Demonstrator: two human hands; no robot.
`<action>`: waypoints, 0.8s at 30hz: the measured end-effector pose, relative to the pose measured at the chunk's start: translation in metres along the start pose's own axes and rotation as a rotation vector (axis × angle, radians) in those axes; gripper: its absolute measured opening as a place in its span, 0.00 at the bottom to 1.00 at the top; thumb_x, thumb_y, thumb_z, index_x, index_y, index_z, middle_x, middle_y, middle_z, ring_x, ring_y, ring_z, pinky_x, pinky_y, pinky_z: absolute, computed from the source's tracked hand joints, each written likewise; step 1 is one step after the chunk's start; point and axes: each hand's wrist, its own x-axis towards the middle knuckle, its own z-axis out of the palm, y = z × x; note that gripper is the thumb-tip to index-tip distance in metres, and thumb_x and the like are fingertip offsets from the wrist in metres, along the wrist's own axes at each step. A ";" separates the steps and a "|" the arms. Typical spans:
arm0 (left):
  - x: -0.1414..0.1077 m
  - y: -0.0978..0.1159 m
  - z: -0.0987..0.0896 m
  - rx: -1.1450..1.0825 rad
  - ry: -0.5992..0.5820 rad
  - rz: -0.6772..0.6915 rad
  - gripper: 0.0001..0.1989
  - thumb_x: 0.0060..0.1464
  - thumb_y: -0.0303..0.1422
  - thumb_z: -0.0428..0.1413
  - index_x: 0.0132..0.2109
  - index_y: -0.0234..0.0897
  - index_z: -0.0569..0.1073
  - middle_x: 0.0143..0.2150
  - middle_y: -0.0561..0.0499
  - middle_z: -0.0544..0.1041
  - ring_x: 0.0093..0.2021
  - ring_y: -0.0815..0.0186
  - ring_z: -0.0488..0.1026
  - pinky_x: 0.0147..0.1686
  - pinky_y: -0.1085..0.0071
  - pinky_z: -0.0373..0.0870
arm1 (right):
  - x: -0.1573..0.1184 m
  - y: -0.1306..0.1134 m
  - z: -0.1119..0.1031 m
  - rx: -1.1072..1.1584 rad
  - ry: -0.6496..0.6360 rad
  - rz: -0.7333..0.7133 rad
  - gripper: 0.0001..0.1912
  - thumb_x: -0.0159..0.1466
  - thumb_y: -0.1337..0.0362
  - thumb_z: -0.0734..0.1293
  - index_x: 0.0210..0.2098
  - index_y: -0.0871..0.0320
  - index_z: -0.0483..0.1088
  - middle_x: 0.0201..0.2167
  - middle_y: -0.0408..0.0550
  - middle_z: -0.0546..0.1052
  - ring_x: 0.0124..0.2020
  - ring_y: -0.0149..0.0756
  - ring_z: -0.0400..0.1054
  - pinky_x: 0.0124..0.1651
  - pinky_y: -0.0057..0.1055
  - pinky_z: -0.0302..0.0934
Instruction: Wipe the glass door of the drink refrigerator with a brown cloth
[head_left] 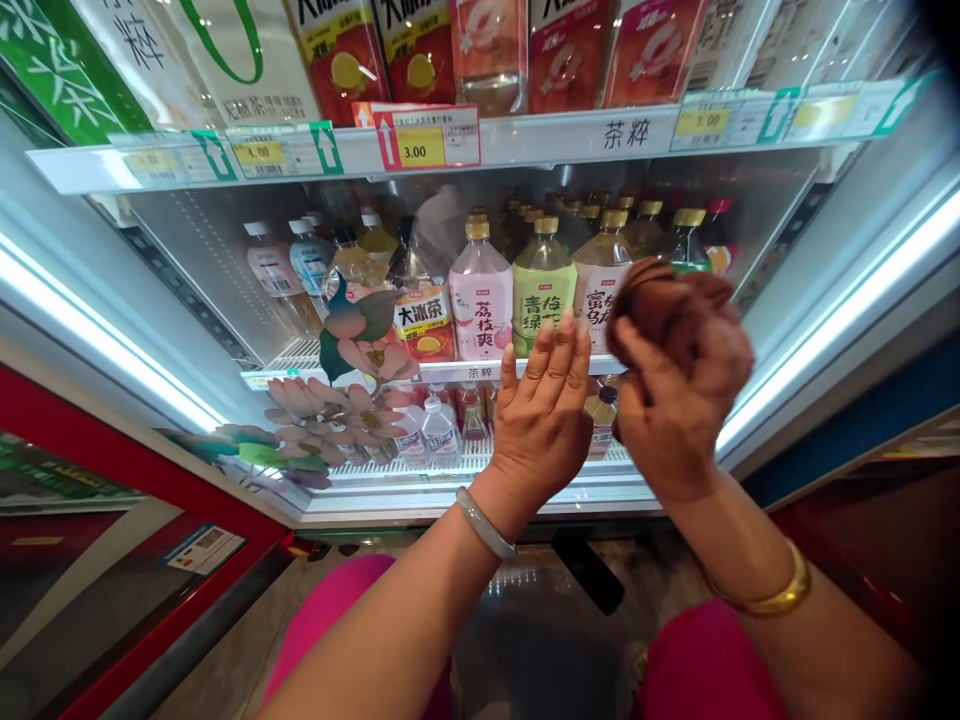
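Note:
My right hand [675, 400] is closed on a brown cloth [660, 295], both a little blurred, in front of the drinks shelves on the right. My left hand [541, 400] is held out flat to the left of it, fingers stretched upward and holding nothing. Its fingertips overlap the green bottle [545, 275] in view; I cannot tell what they touch. Flower decals [364, 340] seem to lie on a clear pane at the left, in front of the bottles. A pink bottle [481, 290] stands beside the green one on the middle shelf.
An upper shelf edge [540, 140] carries several price tags and large drinks. Smaller bottles [441, 430] stand on the bottom rack. Red-framed door [225, 590] at the left, bright light strips along both sides. A dark flat object [589, 572] lies low between my arms.

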 end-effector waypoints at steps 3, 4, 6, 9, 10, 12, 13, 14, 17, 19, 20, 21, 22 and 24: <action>0.003 -0.006 0.001 0.016 0.132 -0.024 0.40 0.65 0.27 0.49 0.79 0.26 0.43 0.78 0.41 0.52 0.80 0.62 0.35 0.79 0.55 0.28 | -0.005 -0.017 0.005 0.104 -0.044 -0.153 0.30 0.63 0.75 0.70 0.61 0.46 0.74 0.64 0.48 0.71 0.70 0.56 0.61 0.70 0.56 0.64; 0.004 -0.009 0.000 0.017 0.155 -0.019 0.40 0.65 0.27 0.49 0.79 0.27 0.43 0.78 0.40 0.53 0.80 0.62 0.36 0.79 0.55 0.28 | -0.007 -0.013 0.004 0.122 -0.058 -0.205 0.28 0.62 0.75 0.71 0.59 0.46 0.75 0.62 0.46 0.73 0.69 0.54 0.62 0.69 0.53 0.66; 0.005 -0.015 -0.002 0.012 0.157 -0.002 0.40 0.64 0.27 0.49 0.79 0.28 0.44 0.78 0.41 0.54 0.81 0.61 0.37 0.79 0.54 0.27 | -0.009 0.005 -0.002 0.129 -0.079 -0.296 0.27 0.61 0.75 0.72 0.56 0.44 0.77 0.59 0.44 0.76 0.66 0.50 0.66 0.65 0.50 0.70; 0.006 -0.019 -0.004 -0.004 0.146 -0.022 0.42 0.62 0.28 0.50 0.79 0.29 0.45 0.78 0.42 0.54 0.81 0.59 0.40 0.79 0.54 0.27 | -0.003 0.036 -0.008 0.047 0.012 -0.231 0.30 0.60 0.75 0.72 0.57 0.42 0.76 0.61 0.44 0.74 0.63 0.52 0.69 0.63 0.55 0.70; 0.006 -0.019 -0.004 -0.008 0.149 -0.031 0.42 0.62 0.28 0.51 0.79 0.29 0.45 0.78 0.41 0.54 0.80 0.58 0.41 0.79 0.53 0.27 | 0.001 0.040 -0.008 0.005 0.071 -0.168 0.31 0.60 0.74 0.72 0.59 0.42 0.75 0.64 0.46 0.72 0.64 0.54 0.68 0.64 0.58 0.68; 0.006 -0.018 -0.003 -0.012 0.160 -0.032 0.43 0.61 0.28 0.52 0.79 0.28 0.45 0.78 0.41 0.54 0.81 0.57 0.41 0.79 0.52 0.27 | 0.007 0.033 -0.003 -0.066 0.135 -0.058 0.34 0.60 0.74 0.71 0.63 0.44 0.73 0.69 0.48 0.67 0.67 0.59 0.63 0.68 0.64 0.62; 0.006 -0.018 -0.002 -0.013 0.166 -0.025 0.42 0.61 0.28 0.52 0.78 0.27 0.45 0.78 0.40 0.54 0.81 0.57 0.40 0.79 0.52 0.27 | 0.008 0.022 0.001 -0.069 0.129 -0.040 0.34 0.60 0.74 0.70 0.63 0.44 0.73 0.69 0.49 0.66 0.69 0.60 0.61 0.69 0.65 0.61; 0.006 -0.017 -0.002 -0.012 0.177 -0.019 0.42 0.62 0.27 0.51 0.78 0.27 0.46 0.78 0.39 0.55 0.81 0.58 0.40 0.79 0.52 0.28 | 0.009 0.009 0.005 -0.046 0.102 -0.048 0.32 0.61 0.74 0.70 0.63 0.45 0.73 0.68 0.49 0.66 0.70 0.60 0.60 0.69 0.64 0.61; 0.007 -0.018 -0.002 -0.005 0.216 -0.007 0.38 0.65 0.27 0.48 0.78 0.24 0.47 0.77 0.37 0.56 0.81 0.61 0.38 0.79 0.54 0.31 | 0.003 -0.023 0.012 0.077 0.020 -0.153 0.26 0.62 0.74 0.72 0.57 0.46 0.76 0.63 0.48 0.72 0.70 0.54 0.61 0.68 0.55 0.66; 0.007 -0.021 -0.004 -0.003 0.217 0.007 0.36 0.66 0.27 0.47 0.77 0.22 0.49 0.77 0.36 0.56 0.81 0.61 0.37 0.79 0.56 0.32 | -0.003 -0.024 0.009 0.136 -0.037 -0.239 0.25 0.62 0.74 0.72 0.55 0.46 0.77 0.61 0.46 0.74 0.68 0.51 0.64 0.67 0.50 0.69; 0.006 -0.022 -0.005 -0.002 0.206 0.012 0.35 0.67 0.28 0.47 0.77 0.22 0.49 0.77 0.36 0.57 0.81 0.62 0.37 0.79 0.57 0.32 | -0.005 -0.017 0.006 0.152 -0.078 -0.275 0.25 0.62 0.74 0.73 0.55 0.45 0.77 0.60 0.45 0.75 0.67 0.50 0.65 0.66 0.49 0.70; 0.006 -0.023 -0.006 -0.001 0.191 0.016 0.35 0.67 0.28 0.47 0.77 0.23 0.51 0.77 0.36 0.57 0.81 0.62 0.37 0.79 0.58 0.31 | -0.006 -0.007 0.001 0.163 -0.108 -0.300 0.25 0.61 0.74 0.73 0.54 0.45 0.77 0.59 0.45 0.76 0.66 0.50 0.67 0.65 0.49 0.71; 0.005 -0.024 -0.007 0.000 0.181 0.016 0.34 0.67 0.28 0.47 0.77 0.23 0.52 0.77 0.37 0.57 0.81 0.62 0.37 0.79 0.59 0.31 | -0.005 0.003 -0.003 0.160 -0.115 -0.305 0.25 0.61 0.74 0.73 0.54 0.44 0.78 0.58 0.45 0.77 0.64 0.50 0.68 0.63 0.50 0.72; 0.005 -0.026 -0.007 0.005 0.170 0.014 0.34 0.66 0.28 0.46 0.76 0.25 0.53 0.77 0.39 0.59 0.81 0.64 0.36 0.79 0.59 0.30 | -0.002 0.019 -0.008 0.106 -0.043 -0.232 0.27 0.59 0.74 0.74 0.55 0.44 0.78 0.59 0.47 0.76 0.63 0.53 0.69 0.62 0.54 0.70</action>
